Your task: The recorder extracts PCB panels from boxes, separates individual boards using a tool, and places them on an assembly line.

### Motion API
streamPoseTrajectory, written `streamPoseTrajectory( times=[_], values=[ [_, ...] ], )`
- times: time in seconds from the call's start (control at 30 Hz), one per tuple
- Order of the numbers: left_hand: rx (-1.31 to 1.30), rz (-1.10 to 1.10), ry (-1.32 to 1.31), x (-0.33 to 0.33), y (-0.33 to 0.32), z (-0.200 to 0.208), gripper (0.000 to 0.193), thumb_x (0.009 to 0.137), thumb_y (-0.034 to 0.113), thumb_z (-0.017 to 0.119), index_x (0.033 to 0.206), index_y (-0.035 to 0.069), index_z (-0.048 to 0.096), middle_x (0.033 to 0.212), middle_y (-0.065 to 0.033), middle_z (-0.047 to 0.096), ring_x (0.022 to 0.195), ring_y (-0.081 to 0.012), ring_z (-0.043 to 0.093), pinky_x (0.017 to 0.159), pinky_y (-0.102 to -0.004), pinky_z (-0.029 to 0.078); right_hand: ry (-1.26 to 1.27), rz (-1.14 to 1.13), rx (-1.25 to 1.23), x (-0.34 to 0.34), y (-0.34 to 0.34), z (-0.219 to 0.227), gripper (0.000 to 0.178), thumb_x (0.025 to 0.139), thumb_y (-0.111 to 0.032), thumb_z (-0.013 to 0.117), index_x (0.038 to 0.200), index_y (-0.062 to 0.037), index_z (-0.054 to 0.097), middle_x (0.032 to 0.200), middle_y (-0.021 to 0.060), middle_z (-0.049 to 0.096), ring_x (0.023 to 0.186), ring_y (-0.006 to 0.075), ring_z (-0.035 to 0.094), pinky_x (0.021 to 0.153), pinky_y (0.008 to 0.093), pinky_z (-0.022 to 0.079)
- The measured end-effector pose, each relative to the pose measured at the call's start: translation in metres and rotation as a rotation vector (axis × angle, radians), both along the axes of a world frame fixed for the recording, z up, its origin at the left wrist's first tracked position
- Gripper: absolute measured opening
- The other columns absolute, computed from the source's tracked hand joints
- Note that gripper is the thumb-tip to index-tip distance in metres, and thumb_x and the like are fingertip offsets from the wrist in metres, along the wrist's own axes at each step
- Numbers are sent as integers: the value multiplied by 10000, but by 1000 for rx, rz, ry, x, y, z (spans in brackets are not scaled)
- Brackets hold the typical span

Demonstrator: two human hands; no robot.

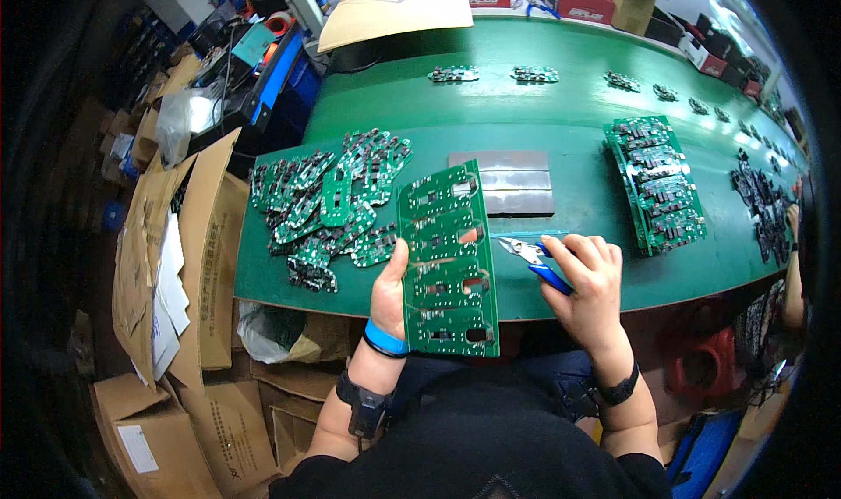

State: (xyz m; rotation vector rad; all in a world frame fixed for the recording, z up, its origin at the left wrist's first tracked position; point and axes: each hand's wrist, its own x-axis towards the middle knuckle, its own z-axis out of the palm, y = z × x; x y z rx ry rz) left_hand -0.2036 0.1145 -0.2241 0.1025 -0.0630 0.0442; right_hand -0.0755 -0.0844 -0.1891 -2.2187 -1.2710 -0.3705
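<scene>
My left hand [392,290] grips a green circuit board panel [445,290] by its left edge, thumb on the near face, and holds it tilted up above the table's front edge. Several board sections are joined in the panel, with cutouts along it. In my right hand [585,280] is a pair of blue-handled cutting pliers [545,267], its jaws pointing left toward the panel's right edge, apart from it. A grey metal block [517,184] with grooves lies just behind the panel. A thin light-blue stick [526,233] lies near the plier tips.
Separated boards [328,201] lie heaped on the green table [394,105] at left. Stacked panels [655,184] stand at right, with dark parts [760,205] beyond. Single boards [534,75] line the back. Cardboard boxes [206,271] crowd the left side. Another person's hand [794,219] shows far right.
</scene>
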Motion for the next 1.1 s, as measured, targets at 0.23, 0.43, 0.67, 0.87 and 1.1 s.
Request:
streamPoseTrajectory(
  times=[0.23, 0.43, 0.67, 0.87, 1.1],
  values=[
    [-14, 82, 111, 0, -17, -5, 625, 942, 453, 311, 1413, 63, 181, 1440, -267, 126, 1064, -387, 542, 787, -465, 536, -45, -12, -42, -1, 5, -8, 520, 575, -176, 712, 1078, -122, 594, 966, 62, 550, 889, 225, 506, 787, 381, 340],
    [-26, 5, -31, -1, -8, -12, 637, 944, 463, 295, 1420, 67, 143, 1428, -230, 222, 1205, -379, 424, 921, -544, 434, 140, 0, -42, 15, -19, -19, 577, 603, -194, 680, 1141, -52, 528, 1060, 109, 551, 1013, 267, 503, 905, 421, 324],
    [67, -85, 64, 2, -20, -4, 637, 944, 477, 261, 1426, 86, 118, 1423, -265, 190, 1185, -425, 425, 906, -534, 444, 120, 27, 38, 17, -23, -15, 426, 642, -212, 729, 1027, -78, 606, 1028, 100, 557, 1008, 289, 493, 902, 417, 336],
    [-28, -191, 168, 1, -32, -2, 625, 945, 470, 274, 1395, 43, 202, 1321, -261, 381, 1149, -400, 475, 853, -556, 473, 443, 304, 208, 7, 9, -22, 93, 732, -1, 630, 813, -8, 587, 777, 111, 588, 730, 255, 568, 665, 343, 452],
    [582, -54, 151, 4, 15, 29, 491, 947, 315, 381, 1336, 23, 321, 1245, -189, 491, 1041, -310, 566, 846, -476, 496, 629, 166, 341, 31, 13, -12, 52, 726, -46, 679, 725, -9, 643, 658, 112, 592, 607, 219, 584, 567, 305, 450]
  ],
)
